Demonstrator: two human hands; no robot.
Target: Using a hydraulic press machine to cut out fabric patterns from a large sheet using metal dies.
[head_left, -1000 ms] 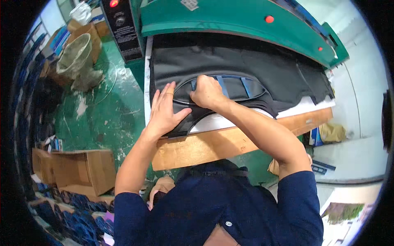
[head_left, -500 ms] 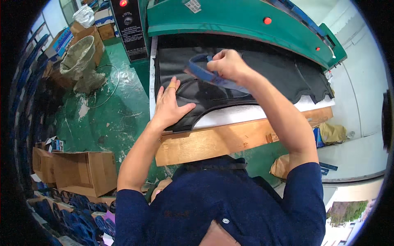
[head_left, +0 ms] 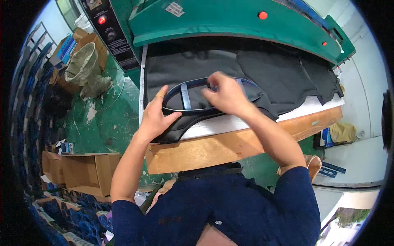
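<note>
A long, pointed-oval cutting die (head_left: pixel 185 97), with thin metal walls and crossbars, lies on black sheet material (head_left: pixel 271 67). My right hand (head_left: pixel 227 96) is over its middle, fingers bent in on the die; slight blur and the hand itself hide the exact grip. At the die's left end is my left hand (head_left: pixel 154 118), thumb and fingers spread apart on either side of the curved end, touching or very near it. The sheet rests on a white board (head_left: pixel 230 125), its curved lower edge leaving part of the board bare.
A green press (head_left: pixel 221 24) with red buttons spans the far side, its black control panel (head_left: pixel 113 41) at left. A wooden plank (head_left: pixel 197 153) edges the near side. On the floor to the left are a cardboard box (head_left: pixel 92 172) and a pale sack (head_left: pixel 84 67).
My right hand has brought the die down from above the sheet to lie flat on it. My left hand has shifted from pressing the sheet to the die's left end.
</note>
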